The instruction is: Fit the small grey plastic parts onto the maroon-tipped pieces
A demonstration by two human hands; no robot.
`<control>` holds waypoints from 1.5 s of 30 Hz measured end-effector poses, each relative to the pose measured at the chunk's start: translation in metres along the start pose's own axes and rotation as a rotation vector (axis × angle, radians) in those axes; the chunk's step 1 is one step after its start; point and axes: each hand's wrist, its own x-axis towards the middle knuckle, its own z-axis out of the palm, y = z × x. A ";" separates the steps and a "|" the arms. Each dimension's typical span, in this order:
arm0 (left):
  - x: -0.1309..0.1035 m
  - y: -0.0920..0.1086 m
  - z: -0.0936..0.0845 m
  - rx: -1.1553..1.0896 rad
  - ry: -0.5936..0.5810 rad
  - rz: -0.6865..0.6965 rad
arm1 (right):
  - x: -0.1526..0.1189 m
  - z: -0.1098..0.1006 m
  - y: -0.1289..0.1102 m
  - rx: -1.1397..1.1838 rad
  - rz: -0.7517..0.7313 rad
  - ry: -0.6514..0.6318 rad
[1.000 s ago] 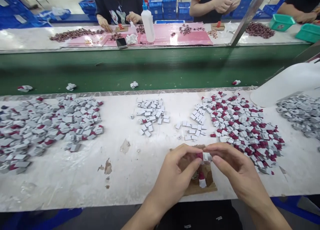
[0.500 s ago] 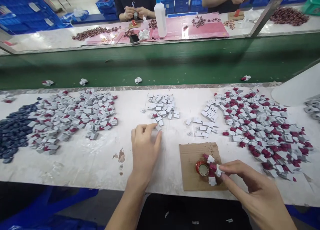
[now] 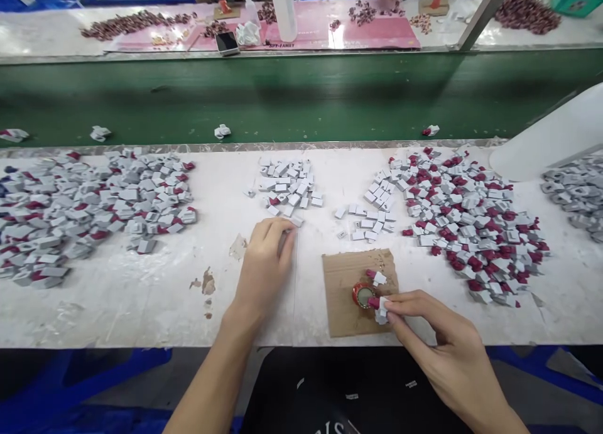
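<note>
My right hand pinches a small white and maroon piece over a cardboard square. Beside that piece on the cardboard is a red round cap with a pale inside. Another white and maroon piece lies just behind the cap. My left hand rests on the table, fingers curled at the front edge of a small group of white blocks. Its fingertips touch or nearly touch a white block; whether they grip one is hidden.
Large piles of white and maroon pieces lie left and right. More white blocks sit behind the cardboard. A white cylinder leans in at the right. Across the green belt, other people's hands are over another table.
The view has tilted down and shifted right. My right hand has moved its piece closer to the red cap. My left hand stays by the white blocks.
</note>
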 end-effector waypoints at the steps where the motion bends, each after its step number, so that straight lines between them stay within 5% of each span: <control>1: -0.002 0.003 -0.001 -0.037 -0.033 -0.017 | 0.001 0.001 -0.001 0.008 0.012 0.005; 12: -0.014 0.024 -0.005 -0.216 -0.132 -0.163 | 0.005 0.001 -0.001 0.195 0.244 0.058; 15: -0.005 0.050 -0.006 -0.503 -0.189 -0.333 | 0.016 0.001 0.000 0.441 0.365 0.095; 18: 0.002 0.078 0.000 -0.900 -0.398 -0.519 | 0.031 0.004 0.001 0.652 0.411 0.163; 22: 0.008 0.099 0.011 -1.172 -0.546 -0.621 | 0.046 0.007 0.002 0.747 0.402 0.195; 29: 0.008 0.103 0.017 -1.235 -0.427 -0.705 | 0.052 0.002 0.002 0.794 0.403 0.187; 45: 0.004 0.105 0.019 -1.292 -0.477 -0.645 | 0.050 0.005 0.000 0.727 0.384 0.199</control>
